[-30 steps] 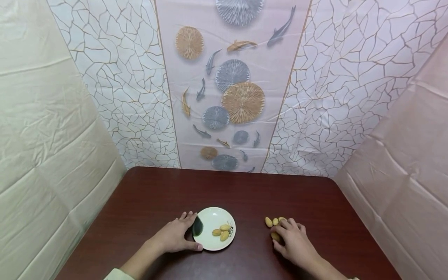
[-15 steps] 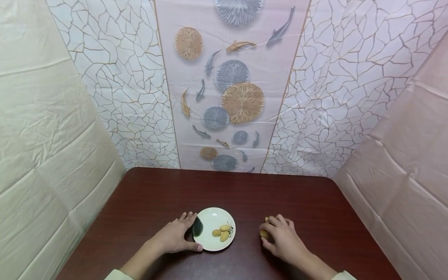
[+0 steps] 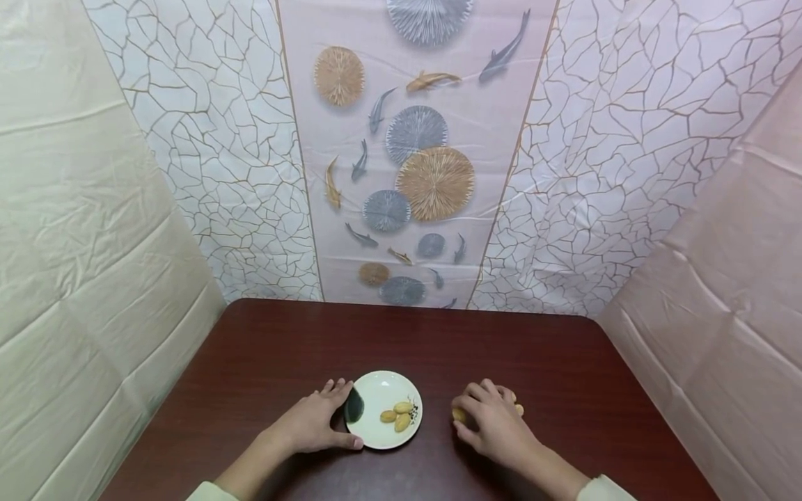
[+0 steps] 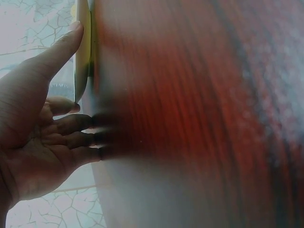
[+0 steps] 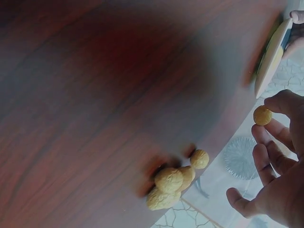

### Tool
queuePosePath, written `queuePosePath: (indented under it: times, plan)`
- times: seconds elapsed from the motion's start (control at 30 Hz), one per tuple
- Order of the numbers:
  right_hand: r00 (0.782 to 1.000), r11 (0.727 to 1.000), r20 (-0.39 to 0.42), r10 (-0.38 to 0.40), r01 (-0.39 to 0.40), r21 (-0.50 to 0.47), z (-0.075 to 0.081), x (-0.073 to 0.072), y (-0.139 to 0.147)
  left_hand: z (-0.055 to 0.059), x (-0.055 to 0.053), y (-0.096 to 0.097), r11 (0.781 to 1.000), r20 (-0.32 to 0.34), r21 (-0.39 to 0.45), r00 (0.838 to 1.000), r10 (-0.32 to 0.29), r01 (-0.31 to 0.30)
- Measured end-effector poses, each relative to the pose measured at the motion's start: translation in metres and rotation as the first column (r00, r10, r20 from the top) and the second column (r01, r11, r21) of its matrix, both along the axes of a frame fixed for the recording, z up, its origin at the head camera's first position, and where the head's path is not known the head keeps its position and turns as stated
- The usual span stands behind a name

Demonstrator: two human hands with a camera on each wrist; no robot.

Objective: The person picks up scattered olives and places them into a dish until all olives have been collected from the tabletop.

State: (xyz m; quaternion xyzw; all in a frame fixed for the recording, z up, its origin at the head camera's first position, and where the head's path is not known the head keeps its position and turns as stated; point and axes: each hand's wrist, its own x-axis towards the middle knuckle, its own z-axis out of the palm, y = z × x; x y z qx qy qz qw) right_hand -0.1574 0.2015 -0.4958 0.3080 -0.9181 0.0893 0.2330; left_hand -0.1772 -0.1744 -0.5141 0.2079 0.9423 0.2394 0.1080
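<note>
A round white plate (image 3: 376, 390) with a dark green patch at its left bears several small yellow oval fruits (image 3: 401, 422). My left hand (image 3: 313, 421) touches its left rim, thumb at the near side and index finger farther back. The other fingers reach down to the table in the left wrist view. To the right of the plate, my right hand (image 3: 498, 424) pinches one yellow oval fruit (image 5: 262, 115) between thumb and fingertips. Several wrinkled yellow fruits (image 5: 169, 180) lie in a cluster on the table, partly hidden behind that hand in the head view.
The dark red-brown wooden table (image 3: 301, 341) has a glossy top. A patterned cloth (image 3: 426, 243) hangs behind it, and pale cloth walls (image 3: 689, 313) stand at both sides. Bare tabletop lies between the plate and my right hand.
My right hand has moved left toward the plate with the yellow fruit, uncovering part of the cluster to its right. My left hand and the plate have stayed still.
</note>
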Motion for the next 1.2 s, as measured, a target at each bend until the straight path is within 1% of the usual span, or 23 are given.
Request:
queuePosePath:
  times: [0.23, 0.43, 0.53, 0.7, 0.87, 0.93, 1.07, 1.2]
  plan:
    - [0.999, 0.999, 0.016, 0.034, -0.034, 0.004, 0.000, -0.002, -0.011, -0.002, 0.000, 0.000, 1.000, -0.006, -0.001, 1.000, -0.005, 0.005]
    - [0.997, 0.998, 0.052, 0.058, -0.057, -0.017, 0.000, -0.004, -0.019, 0.001, 0.002, -0.001, 1.000, 0.003, 0.007, 1.000, -0.004, 0.004]
    - [0.996, 0.999, 0.076, 0.053, -0.052, -0.015, 0.001, -0.005, -0.023, 0.003, 0.003, -0.001, 1.000, 0.009, 0.005, 1.000, 0.002, -0.002]
    - [0.995, 0.999, 0.090, 0.049, -0.049, -0.007, 0.006, -0.006, -0.028, 0.004, 0.003, 0.000, 1.000, 0.013, 0.007, 1.000, -0.002, 0.002]
    - [0.987, 0.998, 0.145, 0.061, -0.058, -0.026, 0.007, -0.007, -0.033, 0.004, 0.003, 0.000, 1.000, 0.013, 0.009, 1.000, -0.003, 0.003]
    - [0.987, 0.998, 0.148, 0.063, -0.059, -0.030, 0.006, -0.008, -0.034, 0.004, 0.002, 0.000, 1.000, 0.012, 0.009, 1.000, -0.004, 0.003]
    - [0.991, 0.997, 0.119, 0.067, -0.064, -0.032, 0.006, -0.010, -0.037, 0.003, 0.002, 0.000, 1.000, 0.010, 0.006, 1.000, -0.003, 0.003]
    - [0.990, 0.997, 0.125, 0.072, -0.068, -0.039, 0.007, -0.012, -0.040, 0.002, 0.003, 0.000, 1.000, 0.012, 0.006, 1.000, -0.003, 0.002]
